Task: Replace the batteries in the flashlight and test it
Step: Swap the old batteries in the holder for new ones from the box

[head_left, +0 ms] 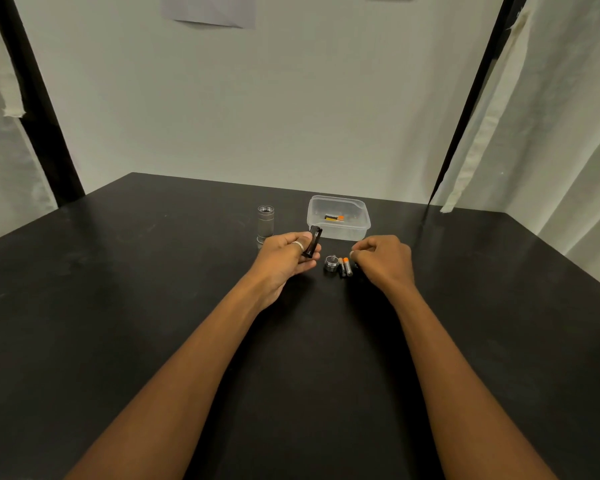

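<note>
My left hand (286, 258) grips a black battery holder (313, 240), held tilted above the table. The silver flashlight body (265, 224) stands upright just behind that hand, open end up. Its silver tail cap (331, 264) lies on the table between my hands, with two orange-tipped batteries (345, 266) beside it. My right hand (383, 259) rests on the table right of those batteries, fingers curled at a dark battery that is mostly hidden under the fingertips. A clear plastic box (338, 218) behind holds more orange-and-black batteries (334, 218).
The black table (153, 306) runs to a white wall at the back. White cloth hangs on both sides, with dark posts at the left and right corners.
</note>
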`<move>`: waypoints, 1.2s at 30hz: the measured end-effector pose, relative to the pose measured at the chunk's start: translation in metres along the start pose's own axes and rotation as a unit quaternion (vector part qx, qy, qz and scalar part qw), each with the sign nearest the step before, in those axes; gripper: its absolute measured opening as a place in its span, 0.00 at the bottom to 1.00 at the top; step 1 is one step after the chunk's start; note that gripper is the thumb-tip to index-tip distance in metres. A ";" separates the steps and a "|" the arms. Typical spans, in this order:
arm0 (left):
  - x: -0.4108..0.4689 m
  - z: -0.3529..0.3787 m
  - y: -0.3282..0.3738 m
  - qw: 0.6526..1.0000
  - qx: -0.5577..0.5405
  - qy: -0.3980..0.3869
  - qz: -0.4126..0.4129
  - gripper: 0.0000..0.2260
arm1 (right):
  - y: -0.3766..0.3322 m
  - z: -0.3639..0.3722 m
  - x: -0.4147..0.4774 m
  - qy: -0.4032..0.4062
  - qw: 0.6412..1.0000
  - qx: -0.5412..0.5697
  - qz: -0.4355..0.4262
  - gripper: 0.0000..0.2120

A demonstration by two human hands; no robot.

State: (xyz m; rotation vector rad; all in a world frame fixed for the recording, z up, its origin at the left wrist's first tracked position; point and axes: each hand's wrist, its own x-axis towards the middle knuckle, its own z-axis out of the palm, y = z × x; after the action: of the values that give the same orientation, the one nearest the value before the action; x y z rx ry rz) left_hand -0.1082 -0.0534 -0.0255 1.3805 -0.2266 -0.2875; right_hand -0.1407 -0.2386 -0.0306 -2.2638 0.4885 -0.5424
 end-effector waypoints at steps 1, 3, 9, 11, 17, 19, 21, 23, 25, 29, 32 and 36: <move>0.000 0.000 0.000 1.000 0.001 0.000 0.001 0.09 | -0.001 0.001 0.000 -0.008 1.000 -0.012 -0.003 0.10; -0.001 0.000 0.001 1.000 0.005 -0.002 0.002 0.09 | 0.000 0.001 0.000 -0.018 0.999 -0.025 -0.008 0.09; -0.002 0.000 0.000 1.000 0.010 -0.002 0.001 0.08 | 0.000 0.002 -0.001 -0.019 0.999 -0.013 -0.025 0.07; -0.001 0.000 0.000 1.000 0.009 -0.002 0.002 0.09 | 0.001 0.002 -0.001 -0.009 0.999 -0.018 -0.027 0.10; 0.001 -0.002 -0.001 1.000 0.005 -0.004 -0.001 0.08 | 0.001 0.003 -0.002 0.040 0.999 -0.014 -0.028 0.17; 0.004 -0.003 -0.002 1.000 0.003 0.001 -0.005 0.08 | -0.002 0.003 -0.004 0.056 0.998 -0.007 -0.042 0.16; 0.006 -0.005 -0.003 1.000 0.005 0.006 -0.009 0.10 | -0.006 0.003 -0.005 0.066 0.996 -0.001 -0.067 0.16; 0.008 -0.005 -0.005 1.000 0.004 0.009 -0.011 0.12 | -0.008 0.004 -0.006 0.074 0.993 0.001 -0.087 0.16; 0.009 -0.005 -0.006 1.000 0.001 0.010 -0.012 0.12 | -0.008 0.005 -0.006 0.079 0.992 0.001 -0.096 0.15; 0.010 -0.005 -0.006 1.000 -0.002 0.012 -0.015 0.12 | -0.006 0.006 -0.006 0.088 0.991 0.006 -0.099 0.16; 0.009 -0.005 -0.006 1.000 -0.004 0.011 -0.015 0.11 | -0.006 0.006 -0.006 0.100 0.989 0.011 -0.104 0.15; 0.008 -0.005 -0.004 1.000 0.005 0.009 -0.013 0.12 | -0.011 0.007 -0.006 0.107 0.987 0.022 -0.116 0.14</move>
State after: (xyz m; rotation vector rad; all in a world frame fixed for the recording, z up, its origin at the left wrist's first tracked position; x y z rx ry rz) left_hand -0.0991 -0.0519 -0.0309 1.3971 -0.1953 -0.2954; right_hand -0.1400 -0.2242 -0.0279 -2.2449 0.3149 -0.9127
